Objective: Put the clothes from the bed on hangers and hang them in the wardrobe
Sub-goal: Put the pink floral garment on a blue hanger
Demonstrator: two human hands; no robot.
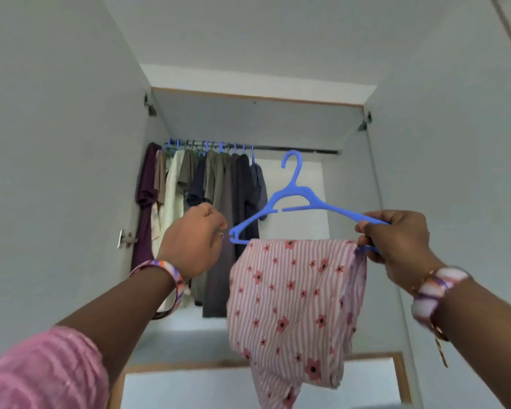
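My right hand (402, 246) grips one end of the blue hanger (300, 202), striped floral garment (295, 308) draped below; my left hand (193, 240), fingers curled, holds nothing beside the other end.

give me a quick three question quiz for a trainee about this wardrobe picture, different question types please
1. True or false: the blue hanger is already hooked on the rail.
2. Which hand grips the hanger's end? A) left hand B) right hand C) neither
3. Fill in: the striped floral garment is draped over the hanger's lower ____.

Key
1. False; its hook is below the rail, in the air.
2. B; the left hand is curled next to the other end, and contact there cannot be told.
3. Bar.
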